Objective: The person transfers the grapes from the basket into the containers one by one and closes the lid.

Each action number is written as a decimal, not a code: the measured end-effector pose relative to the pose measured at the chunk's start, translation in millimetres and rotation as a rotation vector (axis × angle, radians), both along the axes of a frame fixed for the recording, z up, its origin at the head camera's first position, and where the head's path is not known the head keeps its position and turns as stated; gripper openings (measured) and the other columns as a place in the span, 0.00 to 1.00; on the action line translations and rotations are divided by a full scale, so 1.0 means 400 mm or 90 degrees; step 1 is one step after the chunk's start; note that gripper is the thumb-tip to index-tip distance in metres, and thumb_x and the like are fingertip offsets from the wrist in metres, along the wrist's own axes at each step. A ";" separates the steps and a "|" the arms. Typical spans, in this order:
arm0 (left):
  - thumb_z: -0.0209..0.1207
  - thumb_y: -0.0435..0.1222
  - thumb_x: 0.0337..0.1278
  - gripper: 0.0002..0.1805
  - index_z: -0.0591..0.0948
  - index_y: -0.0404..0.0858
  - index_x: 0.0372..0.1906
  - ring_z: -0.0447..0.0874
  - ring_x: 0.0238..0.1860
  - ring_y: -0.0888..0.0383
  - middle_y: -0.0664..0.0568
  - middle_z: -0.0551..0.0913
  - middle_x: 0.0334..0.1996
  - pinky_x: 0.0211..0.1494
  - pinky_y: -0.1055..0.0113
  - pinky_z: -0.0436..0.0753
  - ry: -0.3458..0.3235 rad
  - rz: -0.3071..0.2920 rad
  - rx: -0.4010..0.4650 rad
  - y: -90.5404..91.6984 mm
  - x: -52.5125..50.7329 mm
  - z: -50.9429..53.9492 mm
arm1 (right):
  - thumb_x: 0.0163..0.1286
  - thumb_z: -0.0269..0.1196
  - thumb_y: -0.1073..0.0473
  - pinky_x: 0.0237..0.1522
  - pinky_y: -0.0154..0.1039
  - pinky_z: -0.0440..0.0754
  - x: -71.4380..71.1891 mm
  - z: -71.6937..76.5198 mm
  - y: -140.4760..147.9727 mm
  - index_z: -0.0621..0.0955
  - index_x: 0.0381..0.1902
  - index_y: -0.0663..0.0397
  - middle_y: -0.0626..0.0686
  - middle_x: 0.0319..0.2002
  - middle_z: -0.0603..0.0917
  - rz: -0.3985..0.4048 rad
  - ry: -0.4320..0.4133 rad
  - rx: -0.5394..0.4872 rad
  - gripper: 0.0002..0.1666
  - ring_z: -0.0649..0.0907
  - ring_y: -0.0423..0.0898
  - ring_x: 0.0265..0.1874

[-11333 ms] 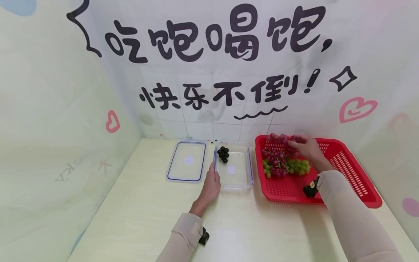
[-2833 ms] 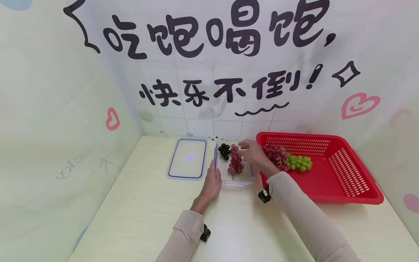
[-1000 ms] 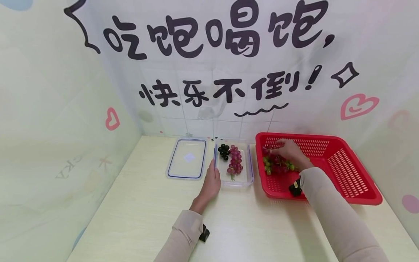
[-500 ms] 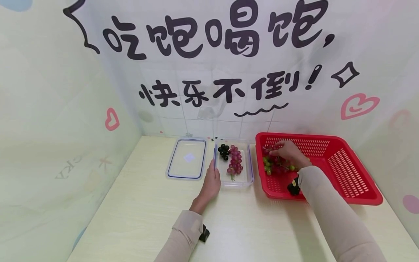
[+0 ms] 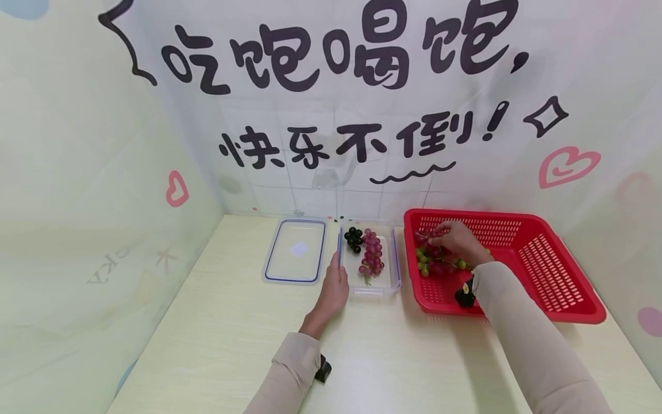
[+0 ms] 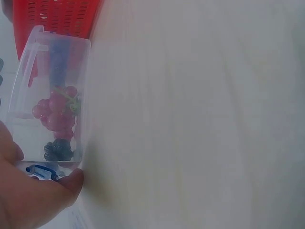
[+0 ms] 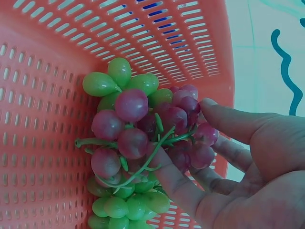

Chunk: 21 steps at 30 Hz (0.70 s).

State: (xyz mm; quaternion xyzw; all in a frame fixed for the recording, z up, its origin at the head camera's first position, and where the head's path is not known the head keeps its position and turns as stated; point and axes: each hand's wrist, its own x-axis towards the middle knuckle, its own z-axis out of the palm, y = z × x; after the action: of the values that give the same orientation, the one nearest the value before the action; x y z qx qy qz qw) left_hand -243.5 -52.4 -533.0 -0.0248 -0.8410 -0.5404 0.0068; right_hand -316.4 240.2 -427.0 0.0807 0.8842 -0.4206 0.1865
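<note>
A clear container (image 5: 385, 282) holds a black grape cluster (image 5: 354, 240) at its back left and a red grape cluster (image 5: 372, 256) beside it. My left hand (image 5: 332, 294) rests along the container's left side, thumb and fingers against the wall in the left wrist view. In the red basket (image 5: 522, 293), my right hand (image 5: 462, 240) has its thumb and fingers around another red grape cluster (image 7: 133, 143). Green grapes (image 7: 137, 206) lie under and beside that cluster, partly hidden by it.
A clear lid with a blue seal (image 5: 295, 252) lies flat on the table (image 5: 217, 345), left of the container. A printed wall sheet (image 5: 331, 190) stands behind the table, and the basket's rim rises at the right.
The red cluster came to be in the container between the oldest frame and the one 2.8 seconds ago. My right hand has since moved back into the basket. My left hand stays at the container.
</note>
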 end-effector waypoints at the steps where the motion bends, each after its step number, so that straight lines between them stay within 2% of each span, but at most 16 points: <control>1: 0.34 0.33 0.79 0.29 0.47 0.29 0.78 0.60 0.71 0.33 0.25 0.62 0.68 0.74 0.44 0.62 0.002 0.000 0.000 0.000 0.000 0.000 | 0.68 0.66 0.59 0.49 0.52 0.85 0.000 0.000 0.001 0.71 0.66 0.62 0.68 0.63 0.73 0.002 0.000 -0.004 0.31 0.78 0.60 0.52; 7: 0.32 0.33 0.79 0.28 0.47 0.27 0.77 0.60 0.71 0.31 0.23 0.61 0.68 0.74 0.42 0.61 0.020 -0.003 0.004 0.000 0.003 0.001 | 0.71 0.63 0.60 0.52 0.55 0.83 0.001 -0.003 0.005 0.70 0.66 0.64 0.68 0.64 0.71 0.004 0.000 -0.026 0.29 0.77 0.62 0.54; 13: 0.31 0.35 0.79 0.28 0.48 0.25 0.76 0.61 0.69 0.28 0.21 0.62 0.66 0.72 0.39 0.63 0.055 -0.006 0.000 0.001 0.011 0.006 | 0.71 0.62 0.58 0.54 0.53 0.83 0.007 -0.004 0.010 0.72 0.65 0.64 0.68 0.63 0.73 0.008 0.014 -0.013 0.28 0.78 0.61 0.52; 21: 0.32 0.33 0.79 0.28 0.46 0.29 0.77 0.58 0.72 0.33 0.24 0.60 0.69 0.75 0.44 0.60 0.007 -0.001 0.006 0.000 -0.003 -0.004 | 0.74 0.58 0.61 0.49 0.49 0.85 0.008 -0.002 0.016 0.72 0.65 0.65 0.69 0.64 0.72 0.010 0.017 -0.019 0.25 0.78 0.62 0.54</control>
State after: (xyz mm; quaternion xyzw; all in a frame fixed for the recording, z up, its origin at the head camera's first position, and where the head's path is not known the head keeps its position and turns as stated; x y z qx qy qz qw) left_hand -244.8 -52.3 -534.5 -0.0286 -0.8384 -0.5442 0.0112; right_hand -313.2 246.7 -427.6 0.0652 0.8807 -0.4335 0.1794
